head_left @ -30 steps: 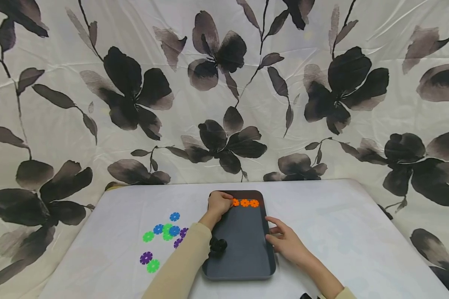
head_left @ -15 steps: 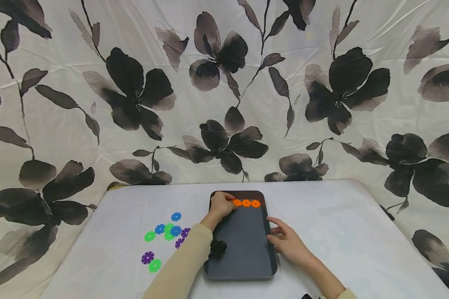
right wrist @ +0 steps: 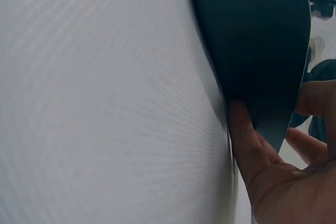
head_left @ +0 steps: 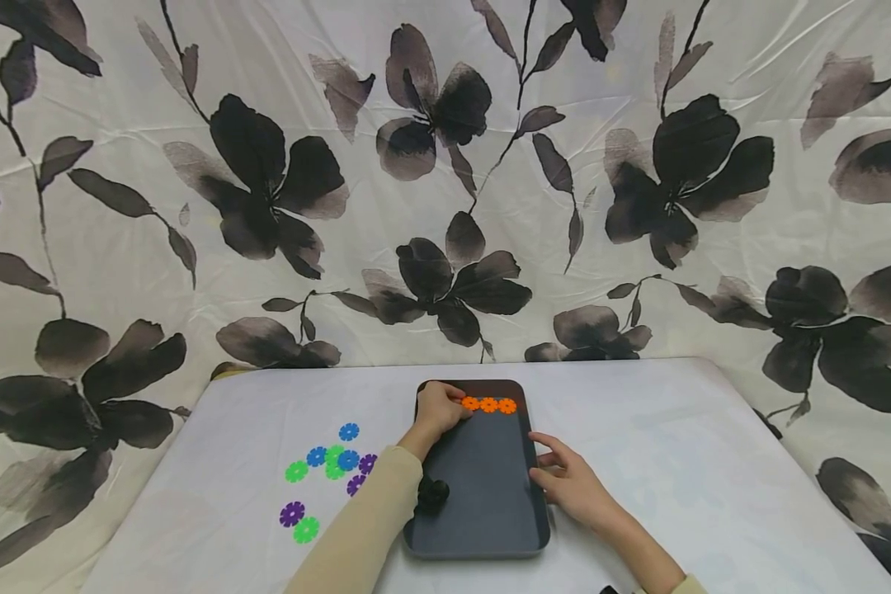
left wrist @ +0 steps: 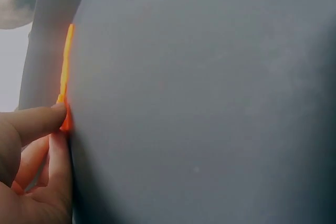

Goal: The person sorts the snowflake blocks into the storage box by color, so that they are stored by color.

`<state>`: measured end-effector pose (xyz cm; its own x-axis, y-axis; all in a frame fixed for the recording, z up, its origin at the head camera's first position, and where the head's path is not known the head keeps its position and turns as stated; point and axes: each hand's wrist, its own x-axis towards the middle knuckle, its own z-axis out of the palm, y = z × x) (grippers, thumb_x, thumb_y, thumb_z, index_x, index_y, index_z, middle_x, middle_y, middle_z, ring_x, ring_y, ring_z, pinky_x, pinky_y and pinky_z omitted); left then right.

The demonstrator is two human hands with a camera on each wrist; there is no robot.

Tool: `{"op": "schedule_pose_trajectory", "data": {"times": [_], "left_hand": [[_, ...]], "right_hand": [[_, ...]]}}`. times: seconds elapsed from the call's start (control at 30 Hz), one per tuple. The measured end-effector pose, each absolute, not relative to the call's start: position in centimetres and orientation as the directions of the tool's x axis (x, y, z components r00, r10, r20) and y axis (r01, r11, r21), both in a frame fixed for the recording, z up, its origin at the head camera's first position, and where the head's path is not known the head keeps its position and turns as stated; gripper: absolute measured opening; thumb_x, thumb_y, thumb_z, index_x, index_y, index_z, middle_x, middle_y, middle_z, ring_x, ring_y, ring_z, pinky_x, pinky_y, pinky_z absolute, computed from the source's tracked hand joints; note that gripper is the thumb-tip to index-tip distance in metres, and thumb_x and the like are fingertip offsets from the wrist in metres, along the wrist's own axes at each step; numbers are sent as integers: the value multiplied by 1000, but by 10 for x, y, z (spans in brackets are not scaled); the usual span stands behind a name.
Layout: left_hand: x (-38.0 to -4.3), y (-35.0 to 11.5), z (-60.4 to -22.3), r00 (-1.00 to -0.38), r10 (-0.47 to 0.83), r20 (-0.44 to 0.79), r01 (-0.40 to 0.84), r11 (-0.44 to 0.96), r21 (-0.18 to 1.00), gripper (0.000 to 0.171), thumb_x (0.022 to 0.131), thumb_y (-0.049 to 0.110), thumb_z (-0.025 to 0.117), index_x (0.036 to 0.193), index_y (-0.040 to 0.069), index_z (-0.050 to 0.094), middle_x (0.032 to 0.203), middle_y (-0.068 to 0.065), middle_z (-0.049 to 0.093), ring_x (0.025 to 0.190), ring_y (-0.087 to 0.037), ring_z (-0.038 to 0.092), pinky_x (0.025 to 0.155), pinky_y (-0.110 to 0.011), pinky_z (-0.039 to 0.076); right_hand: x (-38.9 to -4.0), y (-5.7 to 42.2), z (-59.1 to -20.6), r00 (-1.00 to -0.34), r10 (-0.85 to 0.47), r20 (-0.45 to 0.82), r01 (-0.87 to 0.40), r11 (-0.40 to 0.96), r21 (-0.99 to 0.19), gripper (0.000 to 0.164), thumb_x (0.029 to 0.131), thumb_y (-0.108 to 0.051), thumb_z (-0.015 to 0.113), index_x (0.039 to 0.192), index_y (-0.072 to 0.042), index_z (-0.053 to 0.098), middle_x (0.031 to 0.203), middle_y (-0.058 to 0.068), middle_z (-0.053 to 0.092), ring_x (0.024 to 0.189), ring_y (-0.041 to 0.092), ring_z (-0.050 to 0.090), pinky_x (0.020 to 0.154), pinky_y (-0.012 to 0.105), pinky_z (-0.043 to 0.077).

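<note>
In the head view a dark grey rectangular tray (head_left: 483, 495) lies lengthwise on the table. Orange flower-shaped discs (head_left: 488, 405) form a row along its far end. My left hand (head_left: 438, 411) reaches into the far left corner, thumb and fingers pinching an orange flower disc (left wrist: 66, 121) at the row's left end. The left wrist view shows the row edge-on against the tray wall. On the tray's right side, my right hand (head_left: 568, 478) has its fingers spread and loosely bent, with fingertips touching the rim and outer wall (right wrist: 252, 35).
Left of the tray, several blue discs (head_left: 349, 431), green discs (head_left: 306, 530) and purple discs (head_left: 292, 514) lie scattered on the white tabletop (head_left: 638, 412), some overlapping. A black device (head_left: 432, 495) sits at my left wrist, over the tray. Flower-printed cloth (head_left: 431, 190) hangs behind.
My left fingers have shifted slightly right and down beside the orange row, uncovering a bit more of it. The right hand stays at the tray's side.
</note>
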<state>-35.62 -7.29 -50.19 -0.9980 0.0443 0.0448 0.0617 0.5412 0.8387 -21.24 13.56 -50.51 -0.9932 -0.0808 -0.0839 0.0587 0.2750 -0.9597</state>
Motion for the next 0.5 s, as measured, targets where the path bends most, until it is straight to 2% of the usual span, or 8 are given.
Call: {"op": "schedule_pose_trajectory", "data": {"times": [0.5], "left_hand": [[-355, -72, -504, -997, 56, 55, 77, 551, 831, 28, 70, 1, 85, 96, 2, 76, 80, -5, 68, 71, -16, 61, 65, -31, 55]], "right_hand": [[-210, 136, -503, -992, -93, -89, 62, 257, -965, 56, 94, -6, 61, 146, -7, 40, 113, 19, 54, 93, 26, 63, 71, 39, 57]]}}
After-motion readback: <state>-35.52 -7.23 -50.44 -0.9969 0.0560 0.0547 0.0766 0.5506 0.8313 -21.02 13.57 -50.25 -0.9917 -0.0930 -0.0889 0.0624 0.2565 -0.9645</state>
